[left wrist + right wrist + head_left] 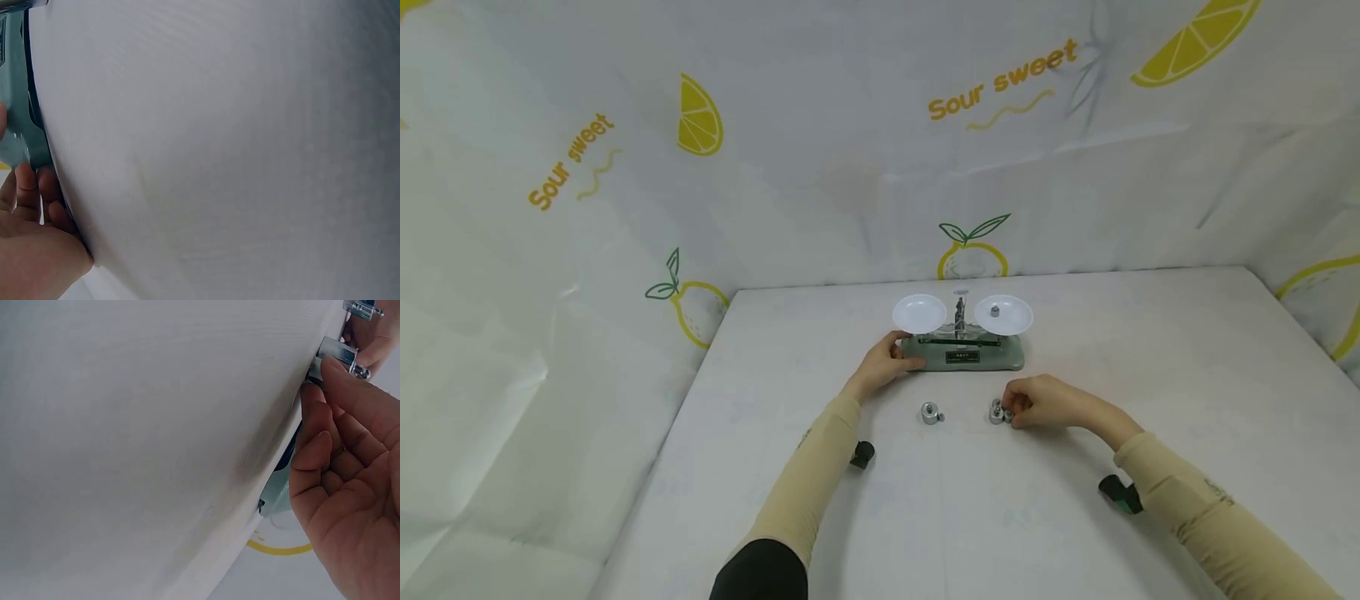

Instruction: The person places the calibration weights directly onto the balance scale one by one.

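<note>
So, the right hand's (1037,402) thumb and finger look pinched together on a small weight (1008,415), beside a bigger weight (996,413). Farther off, the left hand (880,365) grips the green scale (934,355). This looks like picking weights; lifting next needs a steady squeeze.

A creased white backdrop sheet (820,192) stands at the far edge of the white worktop (1165,350) and extends along its left and right sides. Printed markings: yellow lemon wedges (700,117), outlined lemons (973,260) and orange "Sour sweet" lettering (1002,82).
</note>
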`<control>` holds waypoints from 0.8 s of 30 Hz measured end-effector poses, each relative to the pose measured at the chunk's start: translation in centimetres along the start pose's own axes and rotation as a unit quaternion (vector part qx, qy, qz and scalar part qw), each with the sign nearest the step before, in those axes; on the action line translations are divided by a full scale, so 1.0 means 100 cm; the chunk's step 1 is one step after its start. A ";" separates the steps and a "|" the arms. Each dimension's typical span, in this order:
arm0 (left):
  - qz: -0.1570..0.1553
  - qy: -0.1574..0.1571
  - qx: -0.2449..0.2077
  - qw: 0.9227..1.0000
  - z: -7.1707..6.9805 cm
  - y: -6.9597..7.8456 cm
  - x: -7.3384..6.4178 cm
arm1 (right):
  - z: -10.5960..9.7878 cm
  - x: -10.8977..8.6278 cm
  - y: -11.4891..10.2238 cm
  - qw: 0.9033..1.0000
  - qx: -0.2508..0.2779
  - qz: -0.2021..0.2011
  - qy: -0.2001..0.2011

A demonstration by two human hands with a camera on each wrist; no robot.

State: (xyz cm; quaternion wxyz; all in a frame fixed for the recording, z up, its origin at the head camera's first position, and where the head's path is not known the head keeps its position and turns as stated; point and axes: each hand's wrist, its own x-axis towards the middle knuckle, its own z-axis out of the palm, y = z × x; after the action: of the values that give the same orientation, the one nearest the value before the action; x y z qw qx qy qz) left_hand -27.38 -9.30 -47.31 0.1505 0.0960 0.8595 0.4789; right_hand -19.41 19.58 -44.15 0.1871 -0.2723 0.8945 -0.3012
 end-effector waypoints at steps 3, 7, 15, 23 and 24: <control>0.000 0.001 0.005 1.000 0.000 0.000 0.000 | 0.000 0.000 -0.001 1.000 0.003 0.004 -0.001; 0.001 0.001 0.008 1.000 0.000 -0.001 0.001 | 0.000 0.000 -0.002 1.000 0.005 0.009 -0.003; -0.002 0.004 0.004 1.000 0.002 -0.004 0.003 | 0.000 0.000 0.000 1.000 -0.001 0.019 0.000; -0.006 0.004 0.004 1.000 0.001 -0.004 0.003 | -0.003 -0.003 -0.003 1.000 -0.006 0.019 0.010; -0.007 0.004 0.005 1.000 0.001 -0.003 0.003 | -0.004 -0.003 -0.004 1.000 -0.008 0.019 0.012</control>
State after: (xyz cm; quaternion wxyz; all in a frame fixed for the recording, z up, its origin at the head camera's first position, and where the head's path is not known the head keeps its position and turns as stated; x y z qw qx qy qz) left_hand -27.59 -9.29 -47.70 0.1496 0.0889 0.8630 0.4744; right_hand -19.22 19.70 -43.58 0.1797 -0.2530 0.9040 -0.2941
